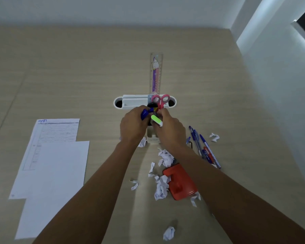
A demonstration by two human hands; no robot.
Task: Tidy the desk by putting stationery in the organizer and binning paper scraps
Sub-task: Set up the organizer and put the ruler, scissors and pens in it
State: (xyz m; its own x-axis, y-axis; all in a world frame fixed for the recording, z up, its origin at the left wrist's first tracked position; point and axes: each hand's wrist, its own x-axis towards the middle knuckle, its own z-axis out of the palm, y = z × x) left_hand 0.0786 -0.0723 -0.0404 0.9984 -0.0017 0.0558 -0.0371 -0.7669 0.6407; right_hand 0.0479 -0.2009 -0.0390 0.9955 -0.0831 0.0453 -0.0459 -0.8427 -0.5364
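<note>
A white desk organizer [130, 101] stands mid-desk with a clear ruler [156, 74] and pink-handled scissors [160, 100] upright in it. Both my hands meet just in front of it. My left hand [132, 125] is closed around a blue marker [145, 113]. My right hand [169, 129] grips a green highlighter [156, 120]. A dark item between the hands is mostly hidden. Crumpled paper scraps [161, 188] lie near my right forearm, with one scrap [169, 233] nearer me and another [214, 137] to the right.
Several blue and red pens [205, 148] lie right of my right hand. A red hole punch [180, 182] sits among the scraps. Two paper sheets [55, 166] lie at the left. A white wall [280, 85] borders the desk on the right.
</note>
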